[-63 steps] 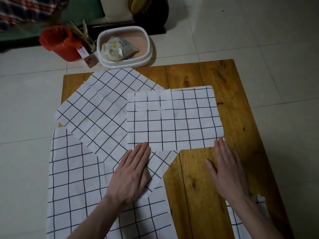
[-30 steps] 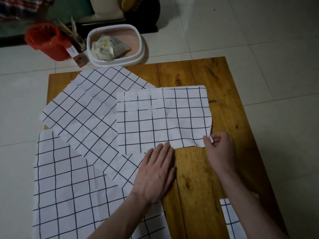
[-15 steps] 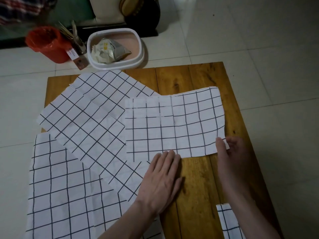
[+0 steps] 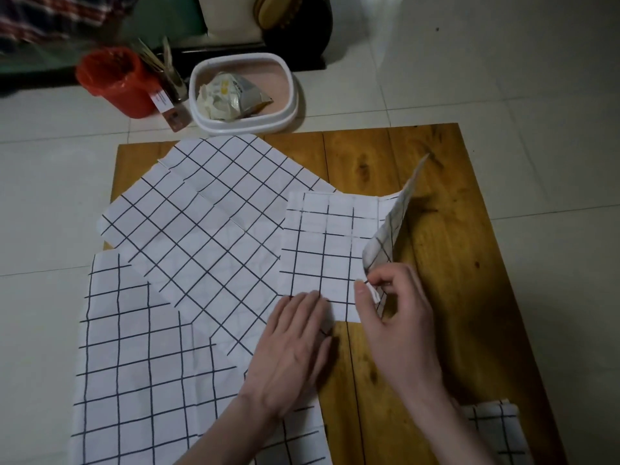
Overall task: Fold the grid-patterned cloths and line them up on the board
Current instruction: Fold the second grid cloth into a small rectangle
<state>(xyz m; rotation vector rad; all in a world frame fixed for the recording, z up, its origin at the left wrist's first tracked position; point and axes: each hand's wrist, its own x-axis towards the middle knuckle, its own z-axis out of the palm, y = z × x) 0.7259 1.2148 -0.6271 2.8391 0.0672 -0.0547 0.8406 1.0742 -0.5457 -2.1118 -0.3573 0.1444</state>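
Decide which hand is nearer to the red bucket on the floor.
Left. The left hand lies flat on the cloth near the board's middle, on the side of the red bucket. The right hand, pinching that cloth's lifted corner, is farther right.

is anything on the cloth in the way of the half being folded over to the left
Only the left hand, whose fingertips press flat on the cloth at its near edge. The right hand pinches the lifted corner; the rest of the flat half looks bare.
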